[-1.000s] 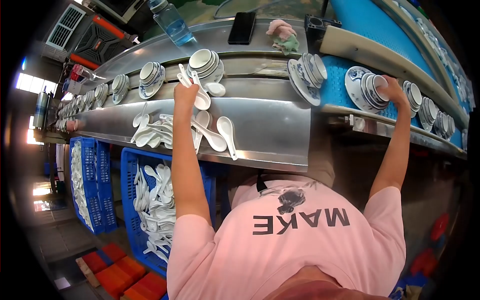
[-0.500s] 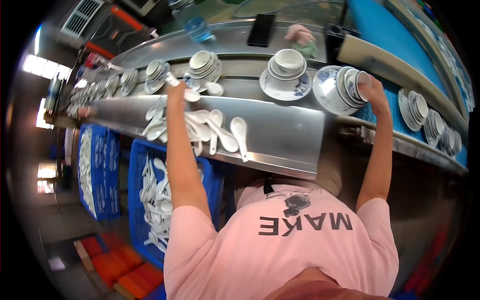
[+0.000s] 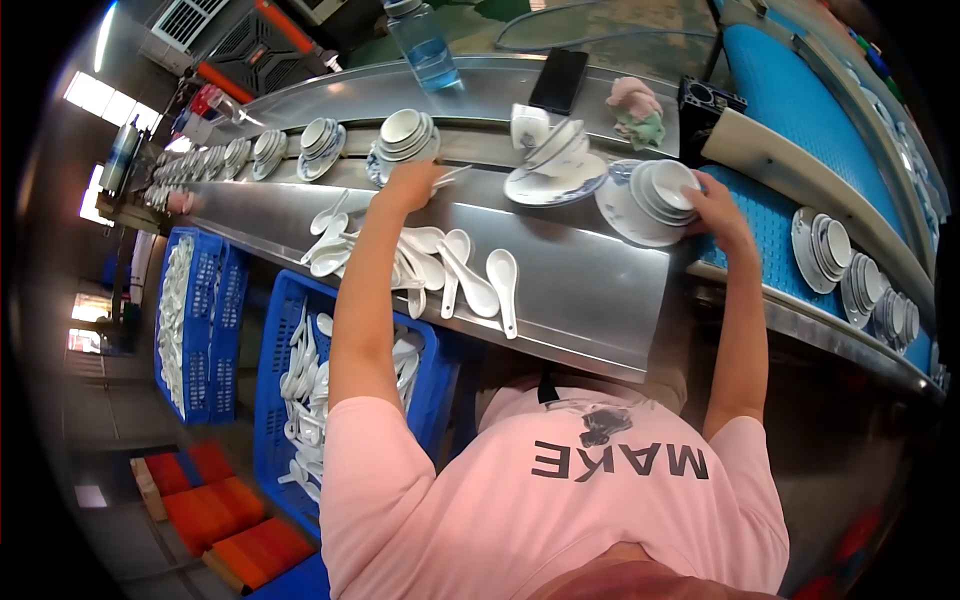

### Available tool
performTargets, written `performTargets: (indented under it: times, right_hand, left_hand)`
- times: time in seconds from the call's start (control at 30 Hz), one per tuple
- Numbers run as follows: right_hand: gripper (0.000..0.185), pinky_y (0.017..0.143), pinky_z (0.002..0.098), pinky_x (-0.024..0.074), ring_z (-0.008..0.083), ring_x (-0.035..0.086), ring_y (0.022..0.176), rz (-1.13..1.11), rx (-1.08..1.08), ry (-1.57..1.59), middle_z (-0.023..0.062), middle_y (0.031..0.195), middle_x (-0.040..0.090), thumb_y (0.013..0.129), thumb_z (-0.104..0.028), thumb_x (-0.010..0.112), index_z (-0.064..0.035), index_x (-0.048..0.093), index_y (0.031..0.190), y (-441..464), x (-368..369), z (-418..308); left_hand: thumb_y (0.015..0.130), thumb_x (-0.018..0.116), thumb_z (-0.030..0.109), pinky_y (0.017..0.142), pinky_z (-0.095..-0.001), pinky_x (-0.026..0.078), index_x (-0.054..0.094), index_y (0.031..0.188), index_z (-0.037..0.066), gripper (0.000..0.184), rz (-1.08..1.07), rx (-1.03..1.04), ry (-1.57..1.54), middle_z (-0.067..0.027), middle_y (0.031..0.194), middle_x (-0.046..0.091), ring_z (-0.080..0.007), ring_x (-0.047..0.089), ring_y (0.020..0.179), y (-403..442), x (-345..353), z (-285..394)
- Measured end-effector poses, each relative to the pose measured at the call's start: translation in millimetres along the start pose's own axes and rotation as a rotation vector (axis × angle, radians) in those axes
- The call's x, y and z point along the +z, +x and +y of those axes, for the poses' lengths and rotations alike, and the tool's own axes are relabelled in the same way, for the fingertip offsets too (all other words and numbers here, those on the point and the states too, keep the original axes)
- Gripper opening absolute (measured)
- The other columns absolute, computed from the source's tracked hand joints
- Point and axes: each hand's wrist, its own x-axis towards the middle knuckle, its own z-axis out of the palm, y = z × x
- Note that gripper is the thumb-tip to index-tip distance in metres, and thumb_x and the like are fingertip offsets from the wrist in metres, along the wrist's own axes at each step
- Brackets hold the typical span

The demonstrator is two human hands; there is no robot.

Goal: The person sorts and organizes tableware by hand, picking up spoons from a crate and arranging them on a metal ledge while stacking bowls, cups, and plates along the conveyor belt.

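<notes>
Gripping bowls (image 3: 666,186) in my right fingers (image 3: 708,196), spoon (image 3: 454,175) in left fingers (image 3: 426,177); neighbouring bowls (image 3: 556,146) now tipped, stack disordered.

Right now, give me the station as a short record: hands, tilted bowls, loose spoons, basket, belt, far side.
Left hand: closed, white spoon poking out, mostly hidden
Right hand: gripping stacked bowls on a plate
Tilted bowls: over the next plate, left of that stack
Loose spoons: on the steel counter
Blue basket: below the counter, holding more spoons
Blue belt: carries further bowl stacks
Far side: bottle, phone, cloth
</notes>
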Motion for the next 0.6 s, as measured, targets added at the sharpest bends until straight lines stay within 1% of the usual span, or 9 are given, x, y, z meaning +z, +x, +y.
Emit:
performTargets:
  times: [0.07,0.1,0.2,0.27,0.3,0.4,0.43,0.47,0.6]
  right_hand:
    - [0.041,0.046,0.0303,0.0475,0.0161,0.057,0.077,-0.06,-0.047,-0.028,0.0072,0.095,0.057,0.083,-0.028,0.054,-0.0057,0.048,0.117,2.1,8.3,-5.7]
    - [0.039,0.055,0.0342,0.049,0.0218,0.057,0.083,-0.04,-0.008,-0.084,0.0099,0.095,0.058,0.081,-0.023,0.057,-0.0061,0.05,0.115,4.8,12.3,-13.6]
    - [0.038,0.068,0.0377,0.0476,0.0293,0.055,0.089,0.528,-0.839,-0.836,0.0139,0.1,0.057,0.076,-0.016,0.06,-0.0068,0.051,0.112,22.4,42.6,-11.8]
    - [0.039,0.078,0.0389,0.045,0.0344,0.052,0.093,0.224,-0.953,-0.651,0.0159,0.102,0.055,0.072,-0.012,0.062,-0.0077,0.053,0.109,17.5,77.2,-39.6]
    - [0.035,0.077,0.0391,0.0457,0.0332,0.053,0.092,0.11,-0.913,-0.698,0.0147,0.1,0.055,0.071,-0.011,0.061,-0.0071,0.055,0.106,10.8,101.1,-47.0]
    - [0.021,0.074,0.0395,0.0474,0.031,0.055,0.089,-0.238,-0.75,-0.939,0.0124,0.092,0.055,0.072,-0.009,0.058,-0.0049,0.058,0.092,0.9,156.8,-56.7]
    - [0.017,0.072,0.0391,0.0477,0.0305,0.056,0.088,-0.236,-0.81,-0.953,0.0123,0.091,0.054,0.073,-0.008,0.056,-0.0047,0.058,0.089,9.1,173.2,-44.6]
    - [0.013,0.07,0.0388,0.048,0.03,0.056,0.086,-0.233,-0.867,-0.964,0.0122,0.089,0.054,0.074,-0.008,0.054,-0.0044,0.057,0.086,18.1,187.6,-31.2]
    - [0.013,0.067,0.0369,0.0486,0.0282,0.056,0.081,-0.174,-0.943,-0.989,0.0118,0.087,0.055,0.075,-0.008,0.052,-0.0045,0.058,0.086,25.9,220.1,-32.6]
  left_hand:
    - [0.072,0.053,0.001,0.071,-0.0425,0.045,0.059,0.091,0.008,0.021,0.02,-0.039,0.008,-0.0151,0.088,0.059,-0.0361,0.056,0.084,-3.8,1.8,-8.9]
    - [0.072,0.052,0.002,0.07,-0.0431,0.045,0.059,0.09,0.006,0.02,0.077,-0.056,-0.017,-0.0156,0.086,0.06,-0.0365,0.056,0.084,-8.2,6.1,-18.9]
    - [0.072,0.058,0.011,0.066,-0.0393,0.048,0.061,0.09,0.007,0.019,0.251,-0.247,-0.261,-0.016,0.077,0.062,-0.0342,0.06,0.074,-12.2,-6.5,-17.9]
    - [0.07,0.061,0.016,0.064,-0.0371,0.048,0.061,0.091,0.003,0.025,0.331,-0.34,-0.608,-0.0167,0.073,0.062,-0.0324,0.061,0.069,-10.7,-19.1,-12.5]
    - [0.068,0.064,0.021,0.06,-0.0321,0.048,0.06,0.09,-0.003,0.033,0.376,-0.413,-0.956,-0.0149,0.069,0.063,-0.0239,0.062,0.062,-7.2,-20.0,-9.2]
    - [0.07,0.064,0.021,0.059,-0.029,0.048,0.06,0.087,-0.004,0.031,0.317,-0.379,-1.415,-0.0121,0.069,0.063,-0.0167,0.061,0.062,6.2,-34.1,8.5]
    - [0.071,0.063,0.022,0.057,-0.0276,0.047,0.06,0.086,-0.002,0.029,0.35,-0.293,-1.379,-0.0115,0.069,0.063,-0.0138,0.061,0.06,9.0,-39.0,17.2]
    - [0.071,0.062,0.02,0.06,-0.0293,0.047,0.059,0.087,-0.003,0.028,0.371,-0.329,-1.258,-0.0139,0.071,0.063,-0.0209,0.061,0.062,15.1,-44.2,28.0]
    - [0.076,0.059,0.014,0.063,-0.0361,0.045,0.054,0.093,0.001,0.022,0.614,-0.037,-0.551,-0.014,0.079,0.058,-0.0271,0.06,0.073,16.6,-57.3,49.3]
